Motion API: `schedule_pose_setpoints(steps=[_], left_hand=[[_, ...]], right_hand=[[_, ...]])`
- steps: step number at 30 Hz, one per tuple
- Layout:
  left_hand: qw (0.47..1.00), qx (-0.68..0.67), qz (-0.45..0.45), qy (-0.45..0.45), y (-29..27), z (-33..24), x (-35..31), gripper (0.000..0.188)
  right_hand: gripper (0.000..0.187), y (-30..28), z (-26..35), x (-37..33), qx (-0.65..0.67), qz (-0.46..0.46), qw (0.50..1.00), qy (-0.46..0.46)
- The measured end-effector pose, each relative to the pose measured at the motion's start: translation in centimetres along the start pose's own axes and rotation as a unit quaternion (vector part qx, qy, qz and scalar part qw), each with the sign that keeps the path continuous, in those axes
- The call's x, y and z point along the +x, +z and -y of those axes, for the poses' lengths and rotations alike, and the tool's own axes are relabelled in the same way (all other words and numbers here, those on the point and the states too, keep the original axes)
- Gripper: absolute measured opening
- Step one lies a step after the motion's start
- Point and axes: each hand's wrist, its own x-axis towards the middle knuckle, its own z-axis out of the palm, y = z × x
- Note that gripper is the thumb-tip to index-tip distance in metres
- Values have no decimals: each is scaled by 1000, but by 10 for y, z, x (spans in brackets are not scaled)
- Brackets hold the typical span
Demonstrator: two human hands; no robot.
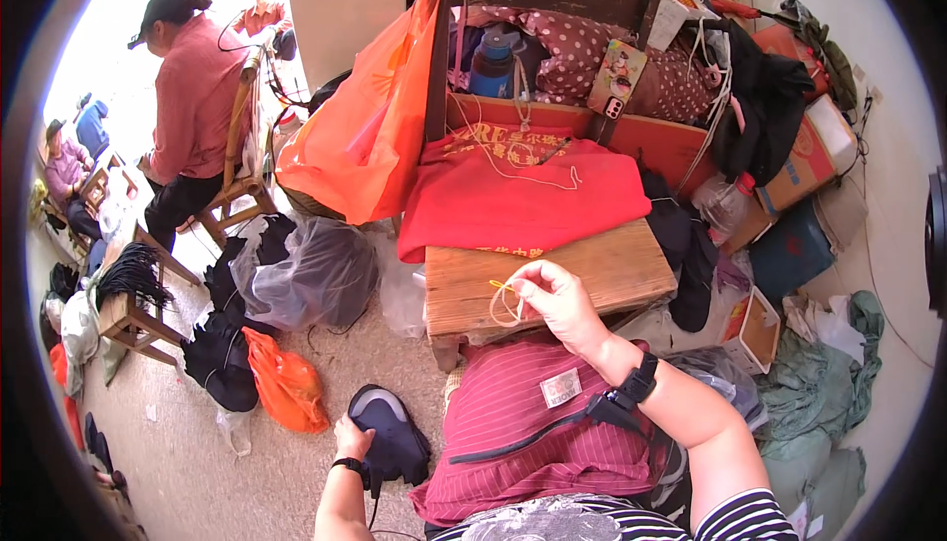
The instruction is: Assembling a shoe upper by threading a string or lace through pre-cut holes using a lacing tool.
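My left hand [352, 437] is low on the left, closed on the edge of a stack of dark navy shoe uppers [400, 447] with a grey curved band on top. Over the front edge of the wooden bench [552, 280], my right hand [560, 304] pinches a thin loop of beige and yellow bands [506, 306], which look like rubber bands. A red cloth [533, 196] with yellow lettering covers the back of the bench, and a pale string lies across it. Maroon striped fabric [552, 413] with a white label and a dark zip lies over my lap.
An orange bag [370, 117] hangs left of the bench. Clear plastic bags [311, 270] and a small orange bag [281, 378] sit on the floor. Boxes and a green cloth [819, 403] crowd the right. A person [197, 97] sits at far left; others are beyond.
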Motion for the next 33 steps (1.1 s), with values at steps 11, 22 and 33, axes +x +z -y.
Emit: schedule_pose_setpoints(steps=[11,22,33], left_hand=[[999,-25,-19,-24,12,5,5,94],[985,145,-96,-9,4,-35,-2,53],[951,-174,-138,215,-64,-37,-50,10]], right_hand=[[21,15,-14,25,167,-103,980,-24],[14,-13,-1,6,-411,-45,901,-130],[13,-17,2,14,-602,57,756,-253]])
